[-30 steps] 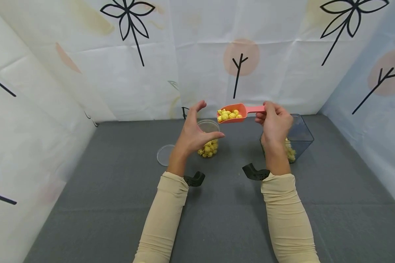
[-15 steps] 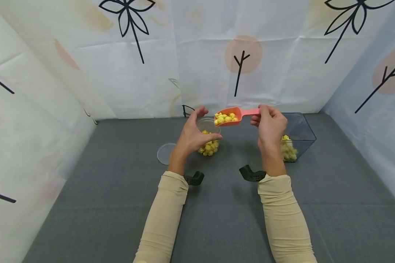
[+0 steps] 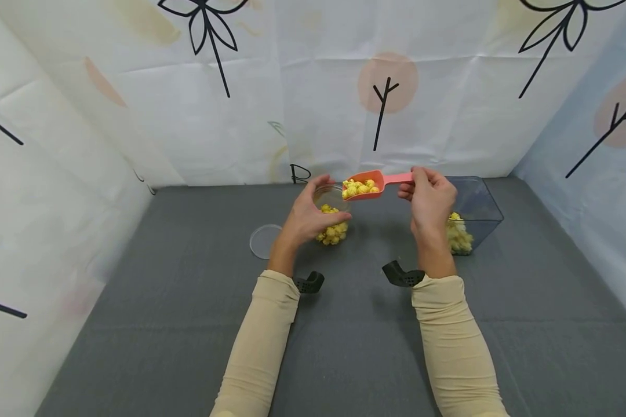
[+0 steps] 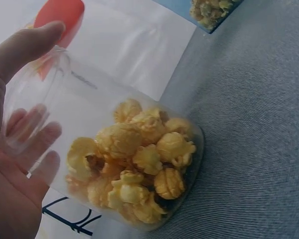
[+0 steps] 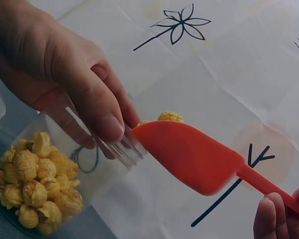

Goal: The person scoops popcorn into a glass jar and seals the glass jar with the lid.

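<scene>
Scooping of popcorn, seen partway through. At the bottom of the head view, two beige sleeves reach forward over the grey table. At centre, the left hand curves thumb and fingers round the neck of a clear jar, which it holds by the upper end; the left-wrist view shows the jar's base on the tabletop. Right of centre, the right hand pinches the handle of an orange-red scoop, whose loaded lip lies at the jar's mouth; whether the two touch cannot be told. Left of the jar, a clear round lid lies flat on the table, so the jar is uncovered. Popcorn occupies roughly the lower half of the jar, the upper half being bare; by this measure the filling appears about half done. The scoopful is not yet tipped out, and covering the jar, if the lid belongs to it, is also undone. Partly behind the right hand, a transparent bin holds further popcorn, a stock seemingly ample for more scoops. Beyond, a patterned white backdrop fills the upper frame.
</scene>
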Tool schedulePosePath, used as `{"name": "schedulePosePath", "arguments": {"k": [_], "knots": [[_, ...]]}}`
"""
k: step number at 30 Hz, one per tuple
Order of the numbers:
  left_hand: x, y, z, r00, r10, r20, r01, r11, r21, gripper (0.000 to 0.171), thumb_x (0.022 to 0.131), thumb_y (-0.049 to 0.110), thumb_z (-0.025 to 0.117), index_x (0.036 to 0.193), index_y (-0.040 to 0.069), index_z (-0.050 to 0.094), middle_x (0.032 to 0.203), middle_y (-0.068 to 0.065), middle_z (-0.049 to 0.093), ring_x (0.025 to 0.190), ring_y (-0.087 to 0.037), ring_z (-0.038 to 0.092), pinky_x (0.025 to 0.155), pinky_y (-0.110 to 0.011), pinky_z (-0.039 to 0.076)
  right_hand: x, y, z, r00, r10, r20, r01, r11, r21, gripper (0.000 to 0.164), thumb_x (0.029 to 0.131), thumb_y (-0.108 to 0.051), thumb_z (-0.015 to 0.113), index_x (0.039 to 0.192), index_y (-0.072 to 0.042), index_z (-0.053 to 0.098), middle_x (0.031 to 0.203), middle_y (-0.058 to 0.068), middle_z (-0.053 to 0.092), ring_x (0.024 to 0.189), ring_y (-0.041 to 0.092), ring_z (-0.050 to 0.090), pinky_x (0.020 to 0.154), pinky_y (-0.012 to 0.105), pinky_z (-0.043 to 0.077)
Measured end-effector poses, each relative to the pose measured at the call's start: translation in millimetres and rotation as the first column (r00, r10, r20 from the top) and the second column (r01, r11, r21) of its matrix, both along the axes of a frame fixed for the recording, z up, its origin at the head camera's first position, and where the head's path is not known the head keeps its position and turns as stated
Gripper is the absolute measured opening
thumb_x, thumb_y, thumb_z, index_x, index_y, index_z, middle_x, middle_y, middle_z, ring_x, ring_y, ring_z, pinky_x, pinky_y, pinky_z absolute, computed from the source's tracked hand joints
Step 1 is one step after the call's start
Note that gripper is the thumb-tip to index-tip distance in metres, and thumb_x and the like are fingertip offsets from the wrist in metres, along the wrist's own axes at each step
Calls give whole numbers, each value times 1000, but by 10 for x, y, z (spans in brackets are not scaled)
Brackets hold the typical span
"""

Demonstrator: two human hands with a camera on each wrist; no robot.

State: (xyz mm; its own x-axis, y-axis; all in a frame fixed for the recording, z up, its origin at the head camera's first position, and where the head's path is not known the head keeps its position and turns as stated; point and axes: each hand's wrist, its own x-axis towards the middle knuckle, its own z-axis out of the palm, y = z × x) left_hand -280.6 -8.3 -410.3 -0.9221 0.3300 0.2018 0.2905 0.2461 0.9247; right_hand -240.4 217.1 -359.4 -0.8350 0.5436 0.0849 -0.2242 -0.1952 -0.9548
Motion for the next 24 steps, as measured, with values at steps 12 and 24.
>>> {"name": "schedulePosePath", "arguments": {"k": [12,24], "knots": [[-39,15,-34,1000,-2,16,1,999,42,94,79,28,90,155,20,36,149,2,53,146,-15,43,120,-52,38,44,-26,64,998,65,-20,-64,996,62,27,99,-21,68,114,1,69,81,5,68,62,9,66,63,18,58],[-32,1,-24,1000,-10,25,9,999,37,93,78,28,91,154,20,37,150,0,53,147,-17,43,122,-53,34,188,-106,242,996,73,-55,-48,934,355,36,99,-26,69,120,2,69,81,-5,69,63,4,67,67,17,58]]}}
